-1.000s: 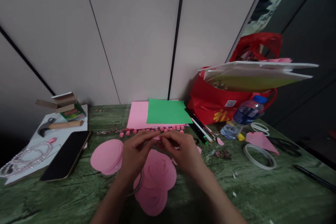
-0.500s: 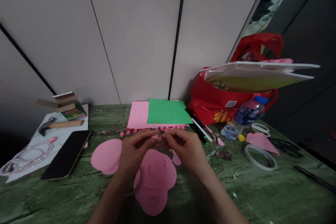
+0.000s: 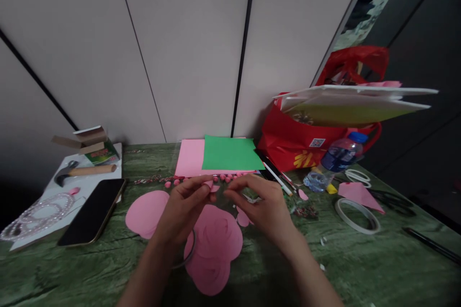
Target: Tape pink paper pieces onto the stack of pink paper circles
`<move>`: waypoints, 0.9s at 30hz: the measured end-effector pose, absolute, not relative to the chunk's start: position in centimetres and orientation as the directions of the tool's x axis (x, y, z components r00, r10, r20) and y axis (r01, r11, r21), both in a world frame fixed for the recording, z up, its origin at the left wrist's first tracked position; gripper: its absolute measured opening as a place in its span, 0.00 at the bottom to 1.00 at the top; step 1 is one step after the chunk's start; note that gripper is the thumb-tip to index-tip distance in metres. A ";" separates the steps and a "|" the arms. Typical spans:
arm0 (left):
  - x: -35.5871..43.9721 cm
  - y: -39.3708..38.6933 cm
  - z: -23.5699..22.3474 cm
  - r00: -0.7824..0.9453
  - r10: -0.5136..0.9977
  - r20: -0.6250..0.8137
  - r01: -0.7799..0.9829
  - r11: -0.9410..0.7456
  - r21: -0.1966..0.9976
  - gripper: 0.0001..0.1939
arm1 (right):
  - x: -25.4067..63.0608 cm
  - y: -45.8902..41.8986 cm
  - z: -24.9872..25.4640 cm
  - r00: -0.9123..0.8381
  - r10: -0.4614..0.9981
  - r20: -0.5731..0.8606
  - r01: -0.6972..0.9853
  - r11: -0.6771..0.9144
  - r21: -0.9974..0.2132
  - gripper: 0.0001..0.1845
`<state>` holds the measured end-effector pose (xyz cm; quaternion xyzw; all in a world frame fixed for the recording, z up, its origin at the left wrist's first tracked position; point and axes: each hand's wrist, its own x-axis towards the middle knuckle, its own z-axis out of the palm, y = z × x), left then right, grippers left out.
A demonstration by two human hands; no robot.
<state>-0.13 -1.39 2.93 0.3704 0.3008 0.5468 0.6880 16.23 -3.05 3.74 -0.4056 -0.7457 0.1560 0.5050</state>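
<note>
My left hand (image 3: 185,204) is closed in a pinch on a small folded pink paper piece (image 3: 212,186), with its loose edges sticking out past the fingertips. To its right, my right hand (image 3: 264,204) hovers apart from the piece. Its thumb and forefinger are slightly parted, and I see nothing between them. Below the hands lie overlapping pink paper circles (image 3: 216,244), some with curved lines on them. Beside my left wrist is a stack of pink paper ovals (image 3: 146,213). Small pink paper pieces (image 3: 243,219) rest under my right hand.
Behind the hands are small pink rolled balls (image 3: 232,177) and green paper (image 3: 232,153). On the left lie a phone (image 3: 92,213), hammer (image 3: 90,170) and bead strand (image 3: 43,216). To the right stand a red bag (image 3: 281,139) and bottle (image 3: 334,160), near a tape roll (image 3: 356,216).
My right hand has drawn away from the pink paper piece and its fingertips have parted. My left hand keeps its pinch on the piece, which now shows more plainly.
</note>
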 end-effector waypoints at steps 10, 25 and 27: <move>0.1 -1.4 2.3 0.309 0.951 0.015 -0.528 0.158 0.835 0.08 | 16.1 -2.7 3.4 -0.259 0.591 0.764 0.509 0.756 -0.412 0.08; 0.5 -1.6 2.6 0.276 0.961 0.009 -0.491 0.133 0.861 0.09 | 15.9 -3.0 3.5 -0.270 0.632 0.727 0.574 0.712 -0.405 0.04; 0.4 -1.6 2.5 0.286 0.958 0.009 -0.504 0.142 0.852 0.08 | 15.9 -3.0 3.5 -0.276 0.644 0.714 0.574 0.706 -0.415 0.04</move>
